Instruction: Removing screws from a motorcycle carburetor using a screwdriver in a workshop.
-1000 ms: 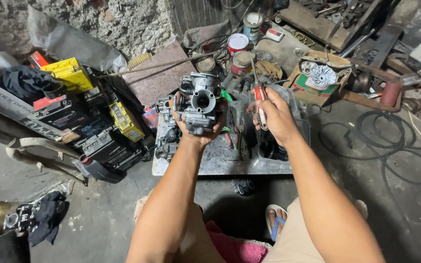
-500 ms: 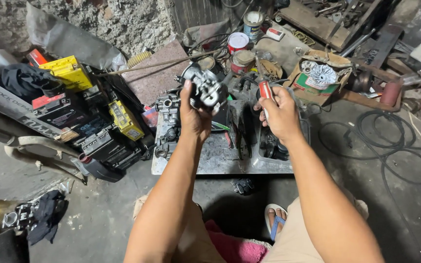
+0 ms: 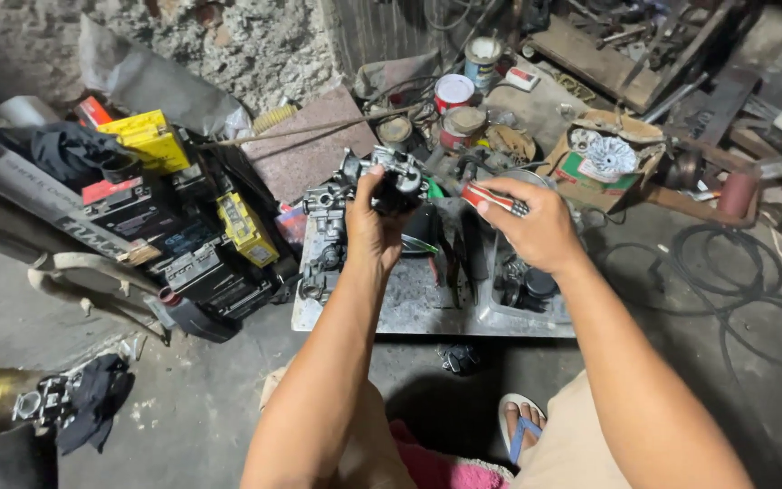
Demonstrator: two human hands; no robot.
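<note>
Left hand (image 3: 368, 226) clamped on grey carburetor (image 3: 389, 177); right hand (image 3: 536, 226) gripping red-handled screwdriver (image 3: 491, 197), above cluttered metal surface (image 3: 409, 312). Bare floor (image 3: 201, 398) near its front edge. Yellow boxes (image 3: 151, 138) left, red-white cans (image 3: 452, 92) behind.

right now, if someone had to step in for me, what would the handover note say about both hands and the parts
Left hand: gripping a grey metal carburetor, held up over the metal tray.
Right hand: closed around a red-handled screwdriver, handle pointing toward the carburetor; its tip is hidden.
Things around: a second carburetor body lies at the tray's left edge, with dark small parts on its right side. Stacked batteries sit to the left, and a cardboard box to the right.
Done: the carburetor is off the tray and in hand.
Left: the pictures do not show which screws are in or out; check before continuing.
</note>
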